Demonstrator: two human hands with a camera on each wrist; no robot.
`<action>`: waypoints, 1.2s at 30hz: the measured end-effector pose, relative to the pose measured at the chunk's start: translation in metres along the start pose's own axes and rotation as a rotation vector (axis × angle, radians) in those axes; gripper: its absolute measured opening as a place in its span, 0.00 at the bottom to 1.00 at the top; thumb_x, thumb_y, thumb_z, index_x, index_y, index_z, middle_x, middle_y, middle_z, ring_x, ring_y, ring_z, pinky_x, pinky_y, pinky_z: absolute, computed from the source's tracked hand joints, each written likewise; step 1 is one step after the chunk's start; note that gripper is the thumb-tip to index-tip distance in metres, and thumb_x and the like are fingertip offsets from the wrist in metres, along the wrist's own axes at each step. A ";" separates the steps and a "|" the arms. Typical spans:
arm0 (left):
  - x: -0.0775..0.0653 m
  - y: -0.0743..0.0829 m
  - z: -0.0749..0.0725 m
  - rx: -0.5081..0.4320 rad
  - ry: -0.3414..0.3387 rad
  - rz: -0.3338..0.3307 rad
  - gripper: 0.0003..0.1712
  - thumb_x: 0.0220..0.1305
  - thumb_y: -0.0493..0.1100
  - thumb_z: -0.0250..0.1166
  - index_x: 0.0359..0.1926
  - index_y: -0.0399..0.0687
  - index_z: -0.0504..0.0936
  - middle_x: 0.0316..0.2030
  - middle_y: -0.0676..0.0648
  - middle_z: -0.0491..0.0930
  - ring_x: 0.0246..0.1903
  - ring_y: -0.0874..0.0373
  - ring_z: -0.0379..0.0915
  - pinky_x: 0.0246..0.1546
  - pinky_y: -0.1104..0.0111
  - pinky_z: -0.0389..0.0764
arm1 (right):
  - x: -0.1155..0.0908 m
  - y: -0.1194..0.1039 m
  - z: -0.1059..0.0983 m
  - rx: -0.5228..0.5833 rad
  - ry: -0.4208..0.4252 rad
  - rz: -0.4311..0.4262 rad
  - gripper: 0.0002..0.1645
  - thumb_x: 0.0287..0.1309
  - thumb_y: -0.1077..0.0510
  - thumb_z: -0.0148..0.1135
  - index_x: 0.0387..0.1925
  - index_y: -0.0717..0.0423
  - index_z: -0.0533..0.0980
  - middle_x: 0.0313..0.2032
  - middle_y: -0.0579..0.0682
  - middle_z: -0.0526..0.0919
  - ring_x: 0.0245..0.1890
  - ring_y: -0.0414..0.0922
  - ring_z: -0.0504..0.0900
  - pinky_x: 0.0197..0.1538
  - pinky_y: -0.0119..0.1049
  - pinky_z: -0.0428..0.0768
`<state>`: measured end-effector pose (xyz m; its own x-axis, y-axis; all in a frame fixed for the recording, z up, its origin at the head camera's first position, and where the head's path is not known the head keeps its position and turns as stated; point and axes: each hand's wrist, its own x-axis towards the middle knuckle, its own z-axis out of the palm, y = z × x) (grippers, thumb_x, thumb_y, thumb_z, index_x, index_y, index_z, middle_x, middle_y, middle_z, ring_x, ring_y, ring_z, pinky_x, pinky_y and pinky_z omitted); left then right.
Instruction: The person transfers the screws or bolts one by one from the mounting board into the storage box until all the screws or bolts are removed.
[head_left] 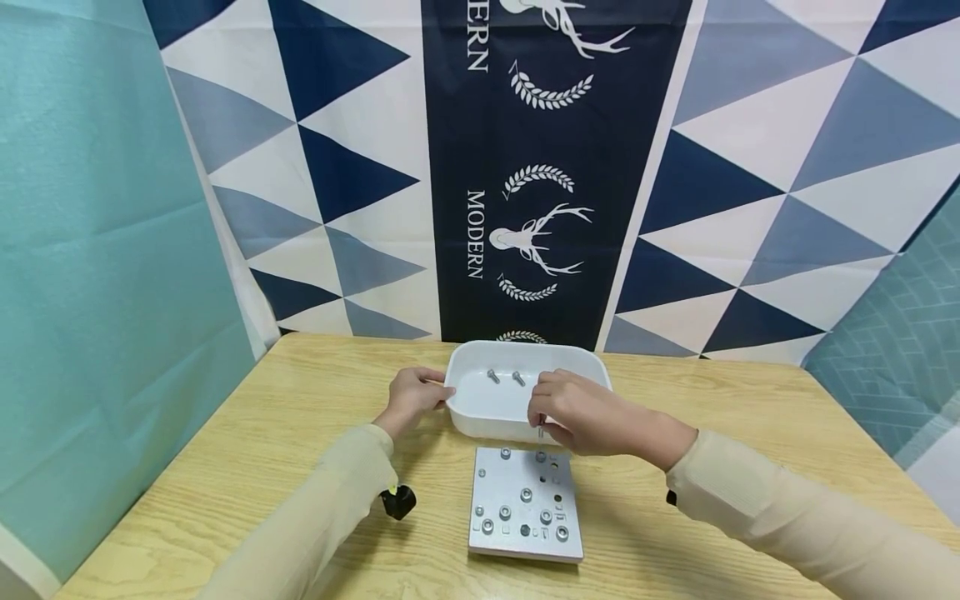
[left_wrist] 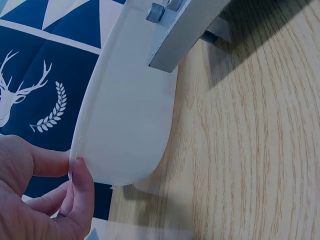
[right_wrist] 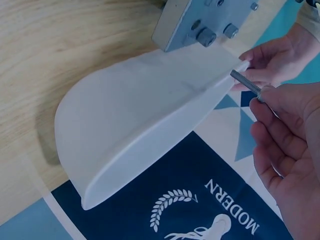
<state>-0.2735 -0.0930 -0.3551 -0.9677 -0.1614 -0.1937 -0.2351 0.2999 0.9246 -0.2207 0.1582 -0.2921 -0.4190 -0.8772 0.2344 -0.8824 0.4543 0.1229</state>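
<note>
Nearest the right wrist camera, the right hand [right_wrist: 292, 137] pinches a bolt [right_wrist: 245, 81] between thumb and forefinger. Its threaded shank sticks out past the fingertips, while its other end is mostly covered by them. From the head view, that shank hangs below the fingers, in front of the tray [head_left: 491, 427] and near the far edge of the plate [head_left: 506, 483], touching neither as far as can be told.

At the tray's left end, the left hand [head_left: 416, 396] is clamped on the rim, thumb on one side of the wall and fingers on the other. Two loose bolts [head_left: 492, 377] lie inside, near the back wall. Just on the near side of the tray sits the plate, metal, with several bolt heads [head_left: 527, 495] standing on it and some bare holes [head_left: 557, 498] towards its right.

Everything is over a wooden table [head_left: 300, 400]. Behind it hangs a triangle-patterned cloth [head_left: 360, 167] with a dark deer-print band; at left, a teal curtain [head_left: 112, 250].
</note>
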 end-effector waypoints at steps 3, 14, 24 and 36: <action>0.000 0.000 0.000 0.000 -0.003 0.002 0.16 0.58 0.34 0.69 0.48 0.35 0.83 0.47 0.35 0.82 0.30 0.60 0.79 0.37 0.72 0.87 | 0.002 0.003 0.000 0.002 0.019 -0.001 0.10 0.46 0.67 0.71 0.30 0.52 0.82 0.28 0.42 0.84 0.34 0.38 0.75 0.42 0.34 0.80; -0.001 -0.001 -0.001 0.000 0.000 0.001 0.16 0.58 0.34 0.70 0.48 0.35 0.83 0.44 0.35 0.83 0.29 0.60 0.79 0.34 0.72 0.87 | 0.012 0.020 -0.003 0.022 0.008 0.028 0.10 0.46 0.69 0.70 0.30 0.54 0.82 0.28 0.44 0.85 0.32 0.39 0.75 0.38 0.31 0.80; -0.002 -0.002 -0.001 -0.005 0.004 0.011 0.15 0.57 0.33 0.70 0.47 0.34 0.83 0.43 0.35 0.83 0.26 0.62 0.78 0.36 0.70 0.88 | 0.024 0.033 -0.001 0.048 -0.066 0.073 0.08 0.48 0.69 0.69 0.29 0.54 0.83 0.28 0.44 0.86 0.33 0.41 0.77 0.43 0.37 0.82; -0.002 -0.001 0.000 -0.017 -0.005 0.017 0.16 0.57 0.33 0.69 0.48 0.33 0.83 0.42 0.36 0.84 0.26 0.62 0.79 0.36 0.70 0.88 | 0.033 0.051 0.006 0.101 -0.150 0.139 0.10 0.50 0.70 0.68 0.29 0.53 0.83 0.30 0.47 0.88 0.34 0.41 0.79 0.41 0.35 0.82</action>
<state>-0.2716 -0.0932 -0.3558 -0.9719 -0.1521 -0.1795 -0.2172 0.2865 0.9331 -0.2807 0.1519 -0.2837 -0.5583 -0.8241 0.0957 -0.8279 0.5609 0.0004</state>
